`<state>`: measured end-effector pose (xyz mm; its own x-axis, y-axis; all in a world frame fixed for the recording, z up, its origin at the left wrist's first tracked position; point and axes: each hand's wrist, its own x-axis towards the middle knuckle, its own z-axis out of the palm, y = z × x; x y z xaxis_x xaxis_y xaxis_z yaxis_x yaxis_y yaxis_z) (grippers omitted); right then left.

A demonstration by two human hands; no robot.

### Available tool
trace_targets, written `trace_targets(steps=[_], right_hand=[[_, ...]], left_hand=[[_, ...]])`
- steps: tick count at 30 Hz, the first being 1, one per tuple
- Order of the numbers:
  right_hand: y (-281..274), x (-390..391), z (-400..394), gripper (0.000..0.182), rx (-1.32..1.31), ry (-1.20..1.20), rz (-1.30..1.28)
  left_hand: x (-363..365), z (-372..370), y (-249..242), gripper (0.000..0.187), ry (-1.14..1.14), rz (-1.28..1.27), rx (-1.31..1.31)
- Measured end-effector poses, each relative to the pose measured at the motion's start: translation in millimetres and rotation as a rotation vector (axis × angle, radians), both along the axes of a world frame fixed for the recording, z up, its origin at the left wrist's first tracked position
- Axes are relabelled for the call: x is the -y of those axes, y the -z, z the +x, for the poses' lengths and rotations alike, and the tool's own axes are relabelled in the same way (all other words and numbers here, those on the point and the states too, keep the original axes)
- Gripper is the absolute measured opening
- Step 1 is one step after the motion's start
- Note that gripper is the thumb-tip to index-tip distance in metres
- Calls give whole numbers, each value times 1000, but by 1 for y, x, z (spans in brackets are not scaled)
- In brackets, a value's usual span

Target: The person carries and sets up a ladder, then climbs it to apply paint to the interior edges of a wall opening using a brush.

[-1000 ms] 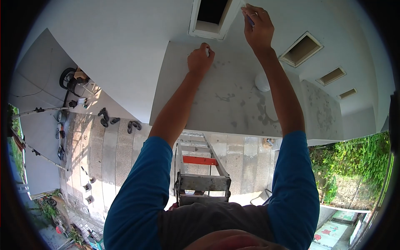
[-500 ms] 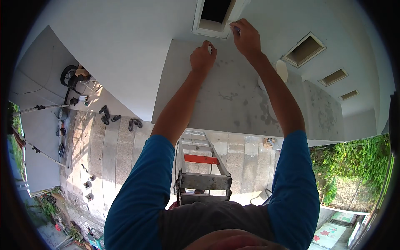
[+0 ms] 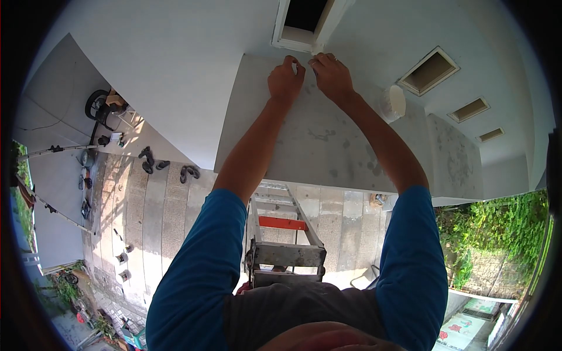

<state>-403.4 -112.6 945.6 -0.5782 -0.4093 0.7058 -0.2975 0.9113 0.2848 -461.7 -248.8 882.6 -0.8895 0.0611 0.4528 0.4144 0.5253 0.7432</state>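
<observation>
My left hand (image 3: 284,81) is up at the wall, just below the lower edge of a white-framed opening (image 3: 293,43). Its fingers are curled into a pinch; a small pale patch shows between thumb and fingers, too small to name. Close beside it, my right hand (image 3: 333,77) is also closed, fingertips bent inward beneath the frame's lower right corner. Whatever it holds is hidden by the fingers. Under both forearms runs a grey ledge (image 3: 316,140) with dark stains. A white tub (image 3: 393,104) stands on this ledge, right of my right forearm.
Below me is a stepladder (image 3: 287,253) with a red crosspiece. Further smaller framed openings (image 3: 429,70) line the wall to the right. Far down on the paved ground (image 3: 153,216) lie several dark sandals (image 3: 189,174). Green plants (image 3: 497,228) grow at lower right.
My right hand has come down and left from the frame's right side to beside my left hand. The white tub is now more exposed. My left hand has barely moved.
</observation>
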Motion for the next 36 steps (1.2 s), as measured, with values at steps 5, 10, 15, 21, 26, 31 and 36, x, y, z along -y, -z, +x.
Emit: trace_targets(steps=[5, 10, 15, 21, 26, 31, 36], right_hand=[[-26, 5, -4, 11, 233, 120, -386], [-99, -12, -11, 12, -221, -65, -300], [-89, -11, -6, 18, -326, -96, -111], [12, -4, 6, 19, 62, -37, -141], [-1, 12, 8, 9, 15, -127, -679], [-4, 39, -6, 9, 22, -83, -992], [17, 70, -33, 11, 27, -237, -1116]], left_hand=[[0, -2, 1, 18, -5, -5, 10], [-1, -3, 3, 19, 8, -8, 3], [0, 0, 1, 19, -7, 7, -5], [1, 0, -2, 19, -31, 30, 12], [3, -10, 3, 19, -128, 184, 11], [22, -17, -5, 22, -175, 655, -3], [34, -29, -2, 24, -359, 824, -25]])
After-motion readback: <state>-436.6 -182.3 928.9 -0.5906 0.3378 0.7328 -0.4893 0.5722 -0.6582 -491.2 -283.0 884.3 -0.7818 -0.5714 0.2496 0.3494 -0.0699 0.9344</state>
